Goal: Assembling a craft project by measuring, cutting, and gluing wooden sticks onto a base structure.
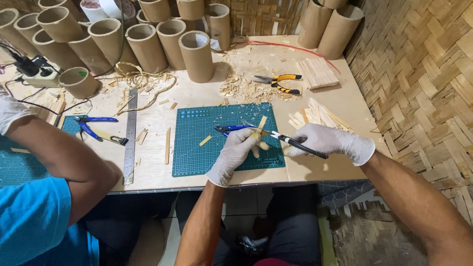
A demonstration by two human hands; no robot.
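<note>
Head view: the gloved left hand (235, 151) pinches a thin bamboo strip (259, 129) over the green cutting mat (197, 148). At its three o'clock, the gloved right hand (329, 142) grips a black-handled knife (295, 142), blade touching the strip. Blue-handled pliers (230, 129) lie at eleven o'clock of the left hand.

both of the person's hands wear thin white disposable gloves: the left hand (235, 153) and the right hand (329, 142). each glove ends at the wrist with a loose, slightly rolled cuff. the material is smooth and wrinkles a little at the fingers. the forearms are bare, without sleeves. the legs below wear dark trousers.
</note>
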